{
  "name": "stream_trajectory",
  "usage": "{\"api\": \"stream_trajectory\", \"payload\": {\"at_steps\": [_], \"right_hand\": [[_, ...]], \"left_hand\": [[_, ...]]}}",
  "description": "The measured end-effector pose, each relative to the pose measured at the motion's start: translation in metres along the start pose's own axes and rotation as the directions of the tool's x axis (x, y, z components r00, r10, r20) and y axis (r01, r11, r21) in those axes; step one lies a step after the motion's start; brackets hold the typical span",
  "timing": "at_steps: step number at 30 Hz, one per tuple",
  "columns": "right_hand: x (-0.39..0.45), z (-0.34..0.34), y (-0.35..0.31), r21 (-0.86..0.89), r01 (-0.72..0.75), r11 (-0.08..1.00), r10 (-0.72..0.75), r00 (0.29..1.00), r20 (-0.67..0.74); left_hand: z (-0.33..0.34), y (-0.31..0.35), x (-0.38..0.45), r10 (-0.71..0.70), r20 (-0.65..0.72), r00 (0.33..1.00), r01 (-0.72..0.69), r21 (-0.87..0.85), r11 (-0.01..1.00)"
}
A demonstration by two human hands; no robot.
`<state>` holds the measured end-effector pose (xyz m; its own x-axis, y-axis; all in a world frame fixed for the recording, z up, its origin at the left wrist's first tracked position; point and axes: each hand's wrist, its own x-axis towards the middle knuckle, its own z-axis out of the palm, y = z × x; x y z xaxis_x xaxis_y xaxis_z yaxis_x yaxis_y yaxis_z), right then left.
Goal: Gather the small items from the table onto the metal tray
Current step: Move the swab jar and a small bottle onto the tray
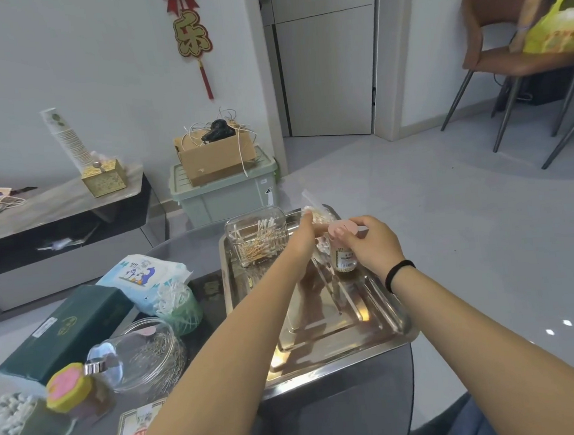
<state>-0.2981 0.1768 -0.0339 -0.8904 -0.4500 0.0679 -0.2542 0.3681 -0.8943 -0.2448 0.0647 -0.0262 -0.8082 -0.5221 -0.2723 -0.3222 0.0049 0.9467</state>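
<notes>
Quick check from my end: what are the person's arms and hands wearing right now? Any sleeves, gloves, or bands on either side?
Both forearms are bare, with no sleeves reaching into view and no gloves. The left hand shows no ring, watch or band. The right hand has a thin black band around its wrist, plain, like a hair tie or slim bracelet. No other markings are visible on either arm.

Glass table (pixel 362 400) bears metal tray (pixel 340 350), green box (pixel 64 332)
</notes>
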Motion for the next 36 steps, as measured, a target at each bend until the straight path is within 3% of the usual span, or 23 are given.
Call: {"api": "stream_trajectory", "payload": {"at_steps": [6, 15, 21, 28, 30, 36], "right_hand": [[-0.003, 0.011, -0.003, -0.060, -0.033, 0.998, 0.037, 0.997, 0.065], [-0.004, 0.016, -0.004, -0.199, 0.032, 0.980, -0.015, 0.996, 0.084], [-0.017, 0.017, -0.017, -0.295, 0.195, 0.935, -0.183, 0.981, 0.070], [-0.064, 0.033, -0.054, 0.013, 0.379, 0.925, -0.372, 0.900, 0.226], [-0.077, 0.047, -0.063, 0.117, 0.383, 0.916, -0.400, 0.870, 0.288], [-0.110, 0.092, -0.083, 0.190, 0.415, 0.890, -0.456, 0.799, 0.392]], "left_hand": [[-0.004, -0.013, -0.002, 0.009, 0.111, 0.994, -0.014, 0.048, 0.999], [-0.007, -0.011, -0.015, 0.049, -0.019, 0.999, -0.047, 0.094, 0.994], [-0.018, -0.008, -0.038, 0.085, -0.102, 0.991, -0.070, 0.140, 0.988], [-0.062, -0.014, -0.102, 0.271, -0.238, 0.933, -0.201, 0.281, 0.939], [-0.077, -0.024, -0.126, 0.281, -0.275, 0.920, -0.191, 0.312, 0.931], [-0.129, -0.042, -0.194, 0.326, -0.401, 0.856, -0.113, 0.470, 0.876]]}}
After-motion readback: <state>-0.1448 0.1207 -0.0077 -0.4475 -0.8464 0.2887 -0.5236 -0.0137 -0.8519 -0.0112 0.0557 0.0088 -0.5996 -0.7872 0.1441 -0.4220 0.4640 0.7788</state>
